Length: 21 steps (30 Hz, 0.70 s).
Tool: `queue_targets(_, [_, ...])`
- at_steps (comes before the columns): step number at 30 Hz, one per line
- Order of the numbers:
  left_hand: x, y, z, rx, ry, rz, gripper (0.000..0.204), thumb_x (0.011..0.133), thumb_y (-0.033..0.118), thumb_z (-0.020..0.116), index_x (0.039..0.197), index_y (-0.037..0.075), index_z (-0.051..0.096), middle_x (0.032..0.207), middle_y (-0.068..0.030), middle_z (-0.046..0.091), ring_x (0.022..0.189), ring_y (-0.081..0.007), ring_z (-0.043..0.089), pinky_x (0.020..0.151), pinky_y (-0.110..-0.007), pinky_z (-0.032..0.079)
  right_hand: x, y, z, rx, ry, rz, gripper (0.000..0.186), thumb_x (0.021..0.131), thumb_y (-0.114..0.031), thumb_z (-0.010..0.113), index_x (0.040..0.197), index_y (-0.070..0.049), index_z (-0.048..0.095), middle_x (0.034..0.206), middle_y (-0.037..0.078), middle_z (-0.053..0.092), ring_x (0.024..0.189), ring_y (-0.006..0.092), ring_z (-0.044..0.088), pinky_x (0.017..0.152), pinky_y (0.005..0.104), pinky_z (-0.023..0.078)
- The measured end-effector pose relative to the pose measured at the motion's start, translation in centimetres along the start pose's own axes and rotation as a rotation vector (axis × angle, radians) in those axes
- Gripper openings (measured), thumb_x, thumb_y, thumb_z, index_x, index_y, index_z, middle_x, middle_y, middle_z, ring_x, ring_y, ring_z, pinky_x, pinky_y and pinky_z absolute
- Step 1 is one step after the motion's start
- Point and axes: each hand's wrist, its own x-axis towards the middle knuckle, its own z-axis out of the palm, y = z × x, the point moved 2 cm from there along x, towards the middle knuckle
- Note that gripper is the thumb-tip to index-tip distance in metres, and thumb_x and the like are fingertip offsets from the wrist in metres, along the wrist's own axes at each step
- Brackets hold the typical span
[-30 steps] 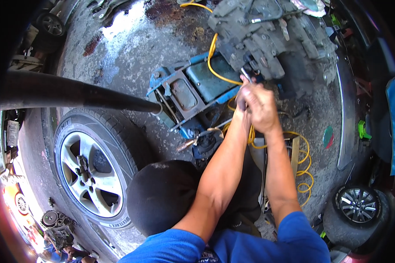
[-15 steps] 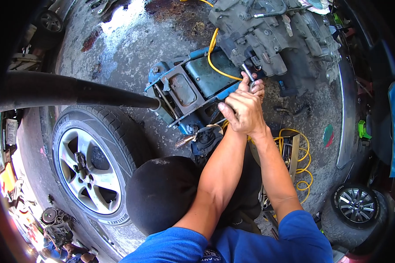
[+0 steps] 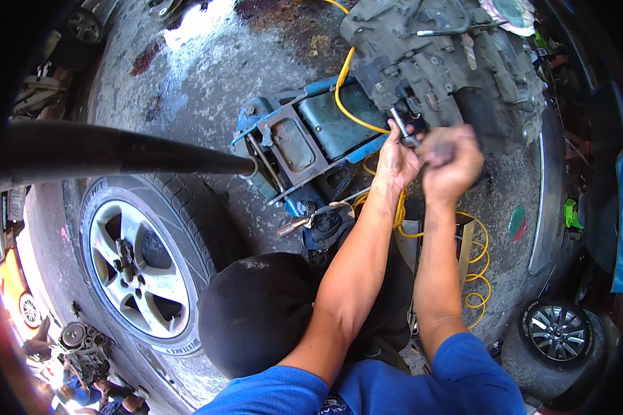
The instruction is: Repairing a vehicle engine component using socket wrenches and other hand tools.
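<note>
My left hand (image 3: pixel 398 160) is closed around the head end of a ratchet wrench (image 3: pixel 410 141), with a shiny socket extension (image 3: pixel 399 120) running up from it. The far end of the extension meets the underside of a grey, grimy metal transmission housing (image 3: pixel 429 69). My right hand (image 3: pixel 453 164) is a fist to the right of the left hand, around the ratchet's handle; motion blurs it, and the fingers cover most of the handle. Below and left of the housing lies a blue floor jack (image 3: pixel 332 124), its long black handle (image 3: pixel 152 153) reaching left.
A wheel with a silver rim (image 3: pixel 142 277) lies at left, beside my black-clad knee (image 3: pixel 253 311). A yellow air hose (image 3: pixel 345 90) crosses the jack and coils at right. A screwdriver (image 3: pixel 294 226) rests near the jack. Another wheel (image 3: pixel 557 328) lies lower right. People work far lower left.
My right hand has swung from over my left hand out to the right, turning the ratchet's handle with it. The left hand stays by the extension. The view has shifted slightly.
</note>
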Motion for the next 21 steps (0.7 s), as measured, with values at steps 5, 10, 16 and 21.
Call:
queue_targets(5, [0.9,1.6,-1.5,-0.281,-0.334,-0.102,0.042,0.094,0.050,0.051,0.100,0.009,0.061,0.088,-0.0110,0.058,0.081,-0.0260,0.058,0.065,-0.033,0.051,-1.9,-1.3,7.7,-0.617,-0.629,-0.495,0.035,0.085,-0.029,0.062,0.059,-0.006,0.062,0.061,0.014,0.063,0.057,0.0321,0.064,0.072,0.0396,0.052])
queue_targets(10, [-0.3,3.3,-3.9,-0.001,-0.236,0.015,0.033,0.096,0.040,0.054,0.100,0.009,0.061,0.089,-0.0070,0.061,0.083,-0.0225,0.059,0.074,-0.034,0.054,-1.4,-1.7,4.8,-0.132,-0.370,-0.240,0.028,0.087,-0.016,0.065,0.066,0.003,0.065,0.059,0.016,0.062,0.054,0.0269,0.063,0.056,0.0356,0.047])
queue_targets(16, [-1.3,3.7,0.4,1.350,0.437,0.556,0.029,0.096,0.026,0.055,0.102,0.000,0.066,0.092,-0.0172,0.066,0.084,-0.0295,0.065,0.077,-0.042,0.051,0.0,-0.9,-2.3,0.450,-0.052,0.001,0.047,0.097,-0.020,0.045,0.053,-0.004,0.039,0.048,0.000,0.033,0.044,0.0092,0.030,0.044,0.0284,0.022])
queue_targets(21, [-3.1,6.6,2.7,2.150,0.516,0.722,0.026,0.089,0.026,0.061,0.101,0.004,0.068,0.101,-0.0209,0.065,0.095,-0.0406,0.064,0.083,-0.048,0.051,-0.6,-1.3,-4.9,0.525,-0.041,0.013,0.048,0.097,-0.021,0.046,0.053,-0.006,0.035,0.048,0.002,0.031,0.042,0.0117,0.029,0.043,0.0274,0.024])
